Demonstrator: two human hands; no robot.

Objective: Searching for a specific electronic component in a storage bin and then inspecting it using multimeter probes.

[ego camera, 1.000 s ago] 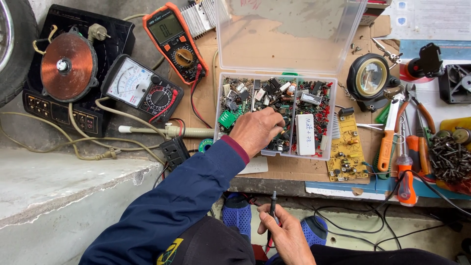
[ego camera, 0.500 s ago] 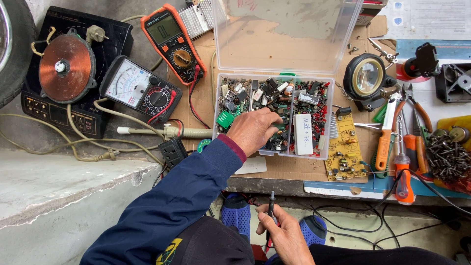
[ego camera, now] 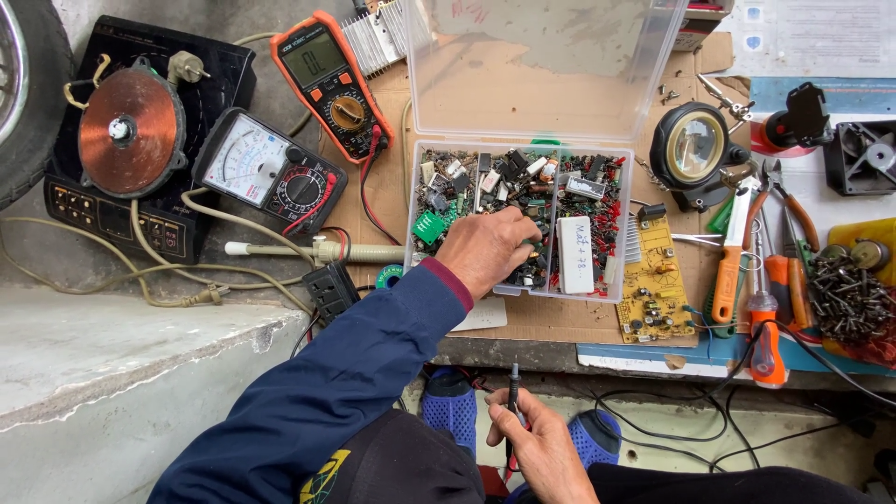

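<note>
Clear plastic parts box [ego camera: 425,201] sits open at frame centre; the left hand [ego camera: 485,250] digs among its small components, fingers curled, nothing visibly lifted out yet. Bottom centre, the right hand [ego camera: 539,446] grips a thin dark tool [ego camera: 512,387], unused.

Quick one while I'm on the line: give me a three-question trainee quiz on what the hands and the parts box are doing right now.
1. True or false: the left hand reaches into the clear parts box.
2. What does the right hand hold?
A. an orange screwdriver
B. a thin dark probe
C. a yellow circuit board
3. Fill in: the box lid stands ____.

Key:
1. True; its fingers are among the small components.
2. B; the orange screwdriver and yellow circuit board lie on the bench.
3. Open, tilted back behind the compartments.
</note>
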